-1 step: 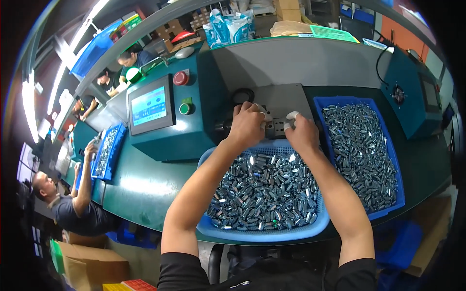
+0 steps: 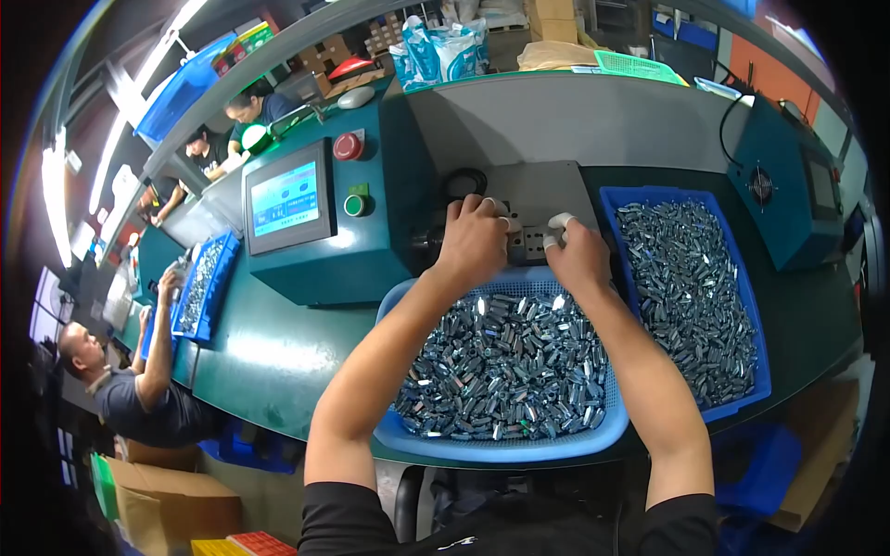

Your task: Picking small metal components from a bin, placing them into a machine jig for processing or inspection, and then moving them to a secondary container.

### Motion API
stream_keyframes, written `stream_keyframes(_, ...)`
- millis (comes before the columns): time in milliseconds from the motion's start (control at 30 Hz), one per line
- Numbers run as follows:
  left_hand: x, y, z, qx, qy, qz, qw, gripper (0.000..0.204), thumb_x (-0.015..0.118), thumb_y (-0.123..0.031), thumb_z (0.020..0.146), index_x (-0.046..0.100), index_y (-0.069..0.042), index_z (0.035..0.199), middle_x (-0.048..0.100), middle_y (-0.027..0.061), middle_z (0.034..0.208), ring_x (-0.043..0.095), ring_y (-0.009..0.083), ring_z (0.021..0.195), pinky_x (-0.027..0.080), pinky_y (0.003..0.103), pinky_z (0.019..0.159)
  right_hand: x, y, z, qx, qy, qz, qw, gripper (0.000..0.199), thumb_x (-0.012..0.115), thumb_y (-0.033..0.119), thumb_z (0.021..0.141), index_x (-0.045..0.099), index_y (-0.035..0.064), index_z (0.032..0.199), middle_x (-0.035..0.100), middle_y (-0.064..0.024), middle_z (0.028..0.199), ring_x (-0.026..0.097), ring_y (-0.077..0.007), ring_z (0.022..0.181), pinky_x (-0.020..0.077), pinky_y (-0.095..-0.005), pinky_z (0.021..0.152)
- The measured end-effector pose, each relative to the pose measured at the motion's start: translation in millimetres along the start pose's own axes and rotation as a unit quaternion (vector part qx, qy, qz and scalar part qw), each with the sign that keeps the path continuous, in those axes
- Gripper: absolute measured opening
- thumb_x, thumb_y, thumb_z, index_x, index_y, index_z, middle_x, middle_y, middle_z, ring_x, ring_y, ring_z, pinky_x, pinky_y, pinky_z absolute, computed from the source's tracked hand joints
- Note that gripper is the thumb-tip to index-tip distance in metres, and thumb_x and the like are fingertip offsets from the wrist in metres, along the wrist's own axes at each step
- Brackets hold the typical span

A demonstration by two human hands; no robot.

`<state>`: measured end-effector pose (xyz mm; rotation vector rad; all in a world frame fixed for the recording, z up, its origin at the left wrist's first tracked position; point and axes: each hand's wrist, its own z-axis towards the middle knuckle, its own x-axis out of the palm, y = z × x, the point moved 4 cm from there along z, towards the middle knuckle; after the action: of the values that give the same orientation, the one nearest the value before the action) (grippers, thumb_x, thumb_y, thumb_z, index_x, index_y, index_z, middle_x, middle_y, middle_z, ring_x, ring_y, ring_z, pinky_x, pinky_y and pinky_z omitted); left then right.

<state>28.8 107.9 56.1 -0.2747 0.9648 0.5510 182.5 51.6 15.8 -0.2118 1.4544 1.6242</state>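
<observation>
My left hand (image 2: 475, 239) and my right hand (image 2: 577, 255) are side by side at a small metal fixture (image 2: 528, 243) on the grey plate (image 2: 547, 185) of a teal machine. White covers sit on several fingertips. The fingers of both hands curl down onto the fixture, and what they pinch is hidden. Both forearms reach over a round blue basket (image 2: 501, 454) heaped with small shiny metal parts (image 2: 505, 366).
A blue rectangular tray (image 2: 649, 196) of the same metal parts lies right of my hands. Left of them are the machine's touchscreen (image 2: 287, 196), a red button (image 2: 348, 145) and a green button (image 2: 353, 204). Another teal box (image 2: 788, 199) stands at the right. A person (image 2: 139, 389) works at another tray far left.
</observation>
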Motion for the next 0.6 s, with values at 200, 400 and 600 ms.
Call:
stream_keyframes(200,-10,-63,-47,-0.036,0.108,-0.078,0.99,0.014,0.066,-0.02,0.071,0.063,-0.006,0.07,0.065,0.0141,0.077,0.063,0.0311,0.075,0.048,0.041,0.073,3,-8,-1,-0.099,-0.047,0.068,0.992,0.045,0.057,0.004,0.075,0.054,0.0098,0.119,0.069,-0.0127,0.092,0.065,-0.0305,0.082,0.0504,-0.0381,0.073)
stream_keyframes(400,9,-79,-84,-0.019,0.297,-0.083,0.951,0.022,0.068,-0.027,0.07,0.066,-0.006,0.069,0.065,0.0125,0.069,0.065,0.0293,0.071,0.048,0.04,0.075,27,28,-17,-0.146,0.072,0.052,0.985,0.062,0.05,-0.004,0.071,0.045,0.0059,0.132,0.057,-0.0238,0.116,0.056,-0.0372,0.107,0.0422,-0.0398,0.096)
stream_keyframes(600,18,-82,-85,0.004,0.341,-0.096,0.935,0.011,0.062,-0.018,0.07,0.07,-0.01,0.072,0.068,0.011,0.075,0.067,0.0263,0.078,0.044,0.04,0.082,26,62,-24,-0.231,0.123,-0.056,0.964,0.067,0.05,-0.001,0.068,0.044,0.0066,0.134,0.057,-0.0252,0.107,0.052,-0.0403,0.107,0.041,-0.0417,0.096)
